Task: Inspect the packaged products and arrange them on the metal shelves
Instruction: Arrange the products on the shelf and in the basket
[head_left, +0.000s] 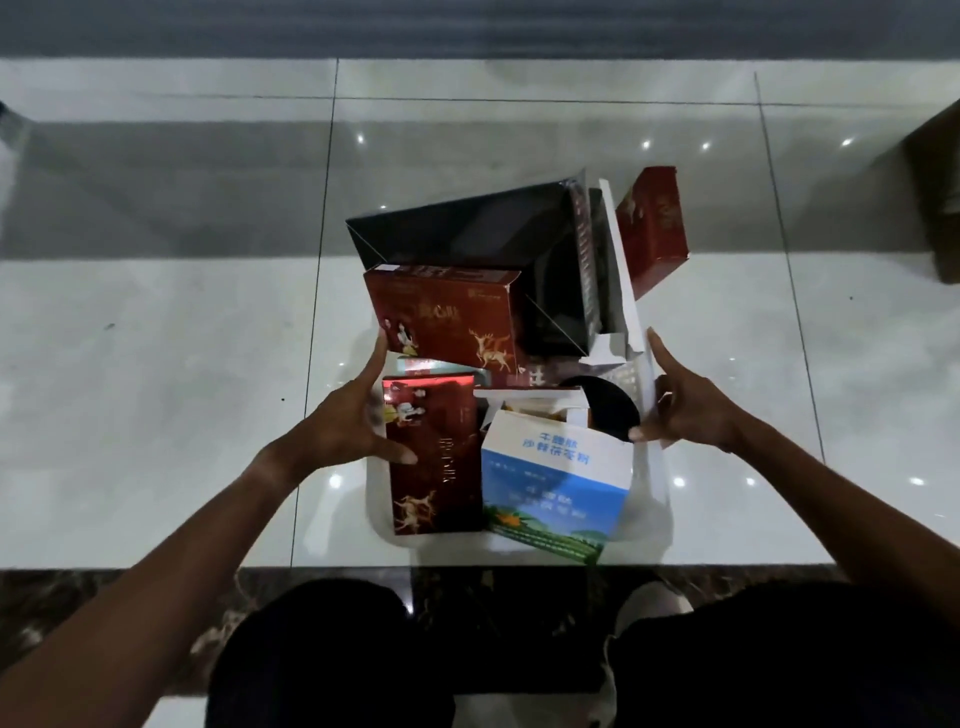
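A white basket (650, 493) stands on the glossy tiled floor, packed with packaged products. Inside are an upright dark red box (434, 467), a blue-and-white box (556, 483) with its flap open, another red box (447, 322) lying across the top and a large black box (467, 234) tilted at the back. One more red box (655, 223) leans at the basket's far right. My left hand (353, 423) holds the basket's left wall, thumb inside against the upright red box. My right hand (688, 410) holds the right wall, thumb inside, index finger stretched out.
A black round item (608, 410) lies in the basket near my right thumb. A brown carton (937, 182) sits at the right edge of the view. A dark stone strip (104, 597) runs under my knees. No shelves are in view.
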